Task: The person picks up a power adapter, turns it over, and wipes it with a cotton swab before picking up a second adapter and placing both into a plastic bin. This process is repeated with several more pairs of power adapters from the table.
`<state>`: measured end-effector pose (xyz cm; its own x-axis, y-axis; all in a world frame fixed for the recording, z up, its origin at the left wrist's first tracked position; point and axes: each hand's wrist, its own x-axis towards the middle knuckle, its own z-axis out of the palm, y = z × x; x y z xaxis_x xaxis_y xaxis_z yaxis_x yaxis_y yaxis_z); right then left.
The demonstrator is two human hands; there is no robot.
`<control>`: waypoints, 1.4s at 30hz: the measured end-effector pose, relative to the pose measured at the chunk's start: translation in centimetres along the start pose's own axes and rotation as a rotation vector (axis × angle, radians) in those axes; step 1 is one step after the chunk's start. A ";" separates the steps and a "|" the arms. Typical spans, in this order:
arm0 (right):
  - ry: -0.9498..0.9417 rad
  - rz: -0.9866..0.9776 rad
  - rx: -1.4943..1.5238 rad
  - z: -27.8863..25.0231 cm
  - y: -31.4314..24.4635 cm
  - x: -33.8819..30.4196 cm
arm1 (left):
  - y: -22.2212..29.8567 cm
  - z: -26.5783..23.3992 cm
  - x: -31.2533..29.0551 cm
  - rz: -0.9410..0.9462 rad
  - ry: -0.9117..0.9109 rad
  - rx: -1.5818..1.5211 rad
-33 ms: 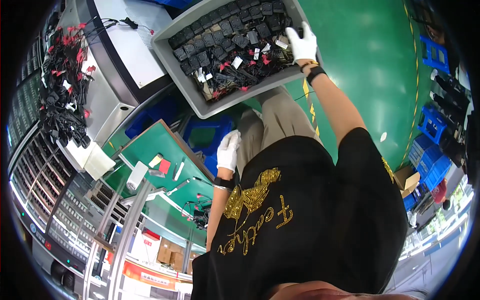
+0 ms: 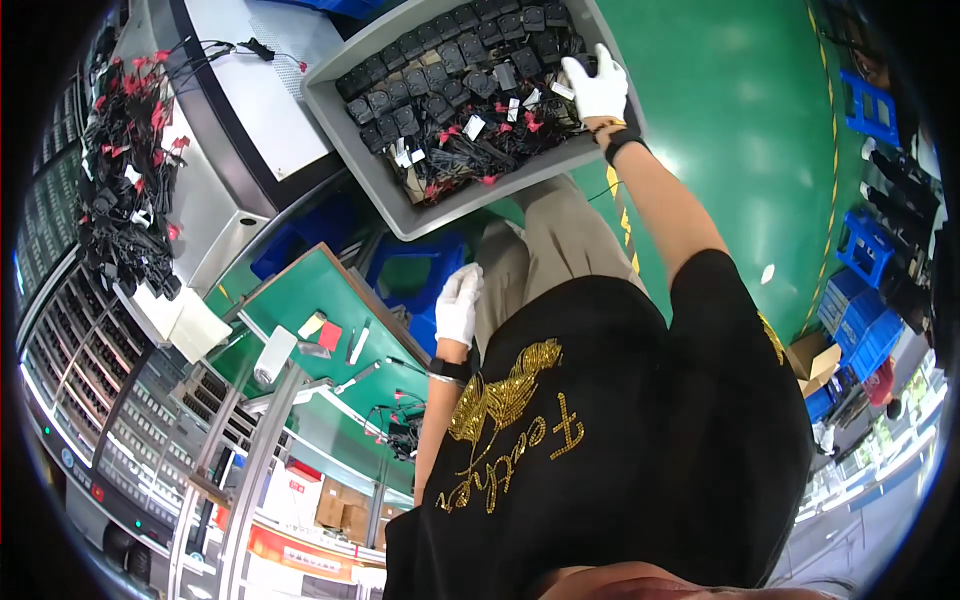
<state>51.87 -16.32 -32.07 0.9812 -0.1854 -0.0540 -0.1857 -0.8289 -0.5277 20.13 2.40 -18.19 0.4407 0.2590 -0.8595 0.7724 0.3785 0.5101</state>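
Observation:
A grey plastic bin (image 2: 455, 207) is in front of me, holding rows of black box-like units (image 2: 440, 76) and a tangle of black cables (image 2: 490, 152) with red connectors and white tags. At the bin's right wall is my right hand (image 2: 601, 92), white-gloved, thumb and forefinger spread apart. Nothing shows between them; whether the palm rests on the rim cannot be made out. My left hand (image 2: 458, 305), also gloved, hangs beside my left thigh, below the bin. Its fingers are loosely curled together, and nothing is visible in them.
Left of the bin stands a metal-sided bench (image 2: 235, 185) with a bundle of black cables (image 2: 130, 190) on it. A green-topped table (image 2: 300, 285) bears small tools. A blue stool (image 2: 425, 265) is beside my legs. Blue crates (image 2: 865, 335) and a person (image 2: 880, 385) are far right.
My right hand has shifted slightly left over the bin's right wall, its fingers still spread. My left hand stays by my thigh, and the bin's contents look the same.

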 end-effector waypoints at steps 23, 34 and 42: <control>0.013 -0.292 -0.241 6.5 3.2 1.0 | -2.0 0.4 0.0 -0.048 0.081 -0.035; -0.167 0.152 -0.291 1.5 3.5 -2.3 | -2.0 0.1 0.2 -0.049 0.092 -0.001; -0.147 0.232 -0.287 5.9 4.2 -1.1 | -3.1 0.0 0.1 -0.076 0.085 -0.007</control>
<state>50.36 -16.53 -39.21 0.9048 -0.3247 -0.2753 -0.3901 -0.8915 -0.2304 17.73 1.25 -19.85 0.3402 0.3037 -0.8899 0.7986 0.4064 0.4440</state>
